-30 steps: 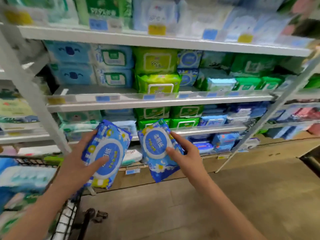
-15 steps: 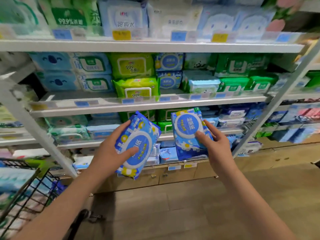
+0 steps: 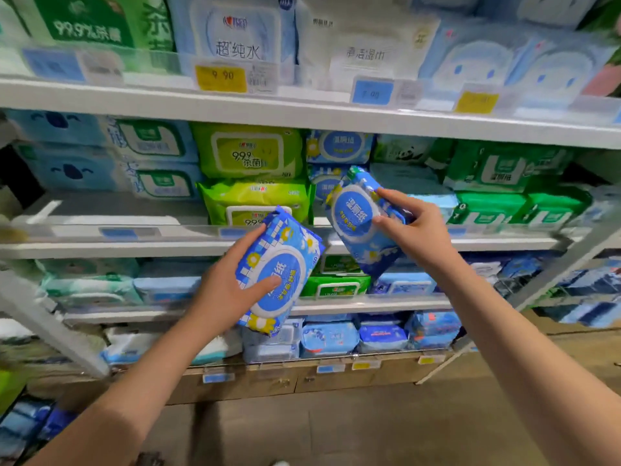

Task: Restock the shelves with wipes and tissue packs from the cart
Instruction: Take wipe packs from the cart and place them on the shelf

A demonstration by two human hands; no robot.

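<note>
Faces store shelving, taking as fixed mark a lime-green pack (image 3: 253, 200) lying at the front of the middle shelf (image 3: 134, 245).

Grips a blue wipes pack (image 3: 285, 250) in the left hand (image 3: 225, 290), below and slightly right of the lime-green pack, covering its lower right corner from the head view. Wraps the fingers round the pack's left edge and lays the thumb flat across the round white-rimmed lid. Holds this pack tilted, top end leaning right, out in front of the shelf edge.

Pinches a second blue pack (image 3: 356, 216) in the right hand (image 3: 420, 233), just right of the lime-green pack and about level with it. Curls the fingers over the far long edge and presses the thumb on the lid's rim. Carries that pack tilted as well, upper end close against a stack of matching blue packs (image 3: 337, 146) standing right of the lime-green pack; cannot tell whether touching.

Elsewhere: pale blue packs (image 3: 67, 169) well left of the lime-green pack, dark green packs (image 3: 497, 166) well right of it, a yellow price tag (image 3: 220, 78) above it on the upper rail.
</note>
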